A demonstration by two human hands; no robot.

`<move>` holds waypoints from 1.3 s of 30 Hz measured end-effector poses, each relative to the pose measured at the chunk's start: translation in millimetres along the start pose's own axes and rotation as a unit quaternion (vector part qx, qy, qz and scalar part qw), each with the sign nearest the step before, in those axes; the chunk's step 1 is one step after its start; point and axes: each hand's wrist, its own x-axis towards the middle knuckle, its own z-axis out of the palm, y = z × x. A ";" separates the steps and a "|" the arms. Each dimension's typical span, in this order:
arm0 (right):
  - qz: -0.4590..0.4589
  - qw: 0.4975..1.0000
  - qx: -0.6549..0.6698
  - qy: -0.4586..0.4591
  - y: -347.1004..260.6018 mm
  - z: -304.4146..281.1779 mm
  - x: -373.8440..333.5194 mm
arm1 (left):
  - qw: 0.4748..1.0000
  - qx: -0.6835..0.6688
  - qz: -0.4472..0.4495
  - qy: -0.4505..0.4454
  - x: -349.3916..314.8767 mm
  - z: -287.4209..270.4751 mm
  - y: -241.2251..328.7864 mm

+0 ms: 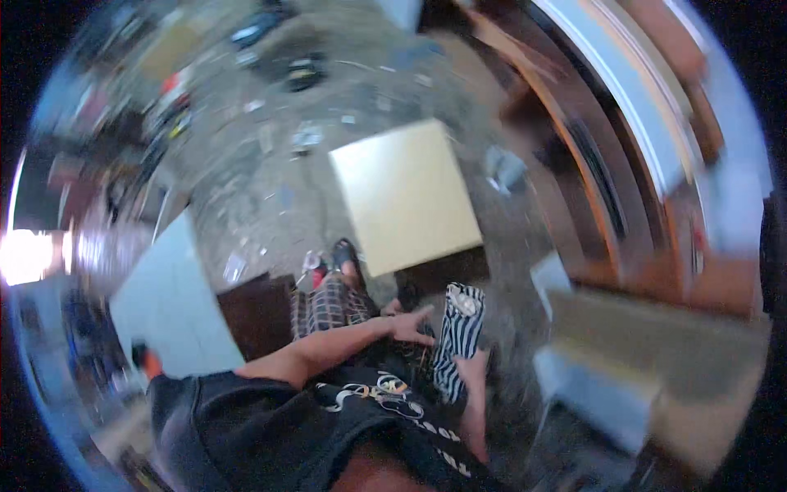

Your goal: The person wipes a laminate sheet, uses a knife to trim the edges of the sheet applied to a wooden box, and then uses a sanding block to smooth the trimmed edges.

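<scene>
A long black-and-white striped cloth bundle (459, 336) stands slanted in front of me, with a crumpled whitish patch at its upper end. My right hand (470, 371) is closed around its lower part. Just left of the bundle, my left hand (407, 325) reaches across with its fingers spread and holds nothing. A small gap seems to lie between those fingertips and the striped cloth. Motion blur hides whether anything is inside the bundle. Legs in checked trousers (328, 307) show beyond my left forearm.
A pale cream square-topped table or stool (410, 197) stands ahead. Bluish-white panels stand at left (176, 287) and lower right (602, 394). Brown wooden boards (566, 156) line the right side. Litter and scraps lie over the grey floor (270, 172); dark footwear (305, 72) lies farther off.
</scene>
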 end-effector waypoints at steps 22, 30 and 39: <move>-0.442 0.730 -0.081 -0.514 -351.4 181.5 -152.9 | 0.435 -0.424 0.085 0.790 -340.7 27.5 -30.5; -0.423 0.634 -0.231 -0.605 -303.0 240.4 -156.9 | 0.093 -0.415 -0.160 0.891 -447.5 126.1 -121.5; -0.545 0.428 -0.446 -0.566 -241.5 232.1 -76.4 | 0.234 -0.172 -0.277 0.916 -386.1 216.7 -57.4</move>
